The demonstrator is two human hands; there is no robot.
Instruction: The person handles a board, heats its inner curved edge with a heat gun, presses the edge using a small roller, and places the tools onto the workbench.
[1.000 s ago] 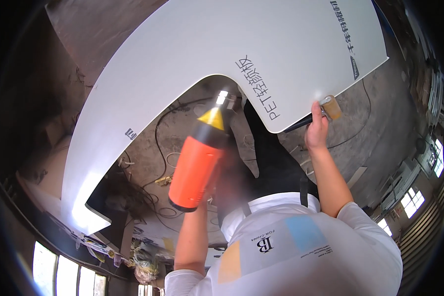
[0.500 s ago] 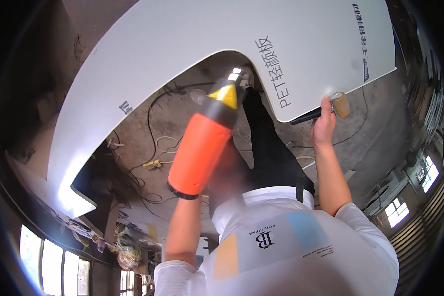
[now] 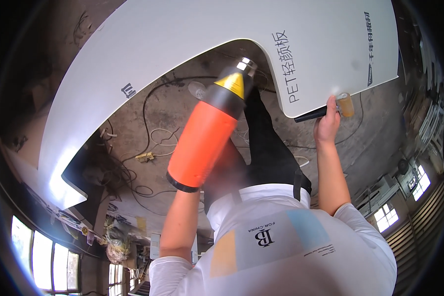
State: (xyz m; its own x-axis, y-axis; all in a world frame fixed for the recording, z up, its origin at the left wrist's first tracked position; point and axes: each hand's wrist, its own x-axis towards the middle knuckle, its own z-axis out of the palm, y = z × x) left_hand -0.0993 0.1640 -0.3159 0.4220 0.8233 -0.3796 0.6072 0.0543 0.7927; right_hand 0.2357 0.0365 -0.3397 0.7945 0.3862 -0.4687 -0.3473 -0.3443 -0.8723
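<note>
One heat gun [image 3: 203,134] hides left hand; roller [image 3: 347,105] in right hand [image 3: 326,129].

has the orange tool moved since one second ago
Yes. Against the yellow block on the floor, the orange tool has shifted right in view, widening the gap between them.
</note>
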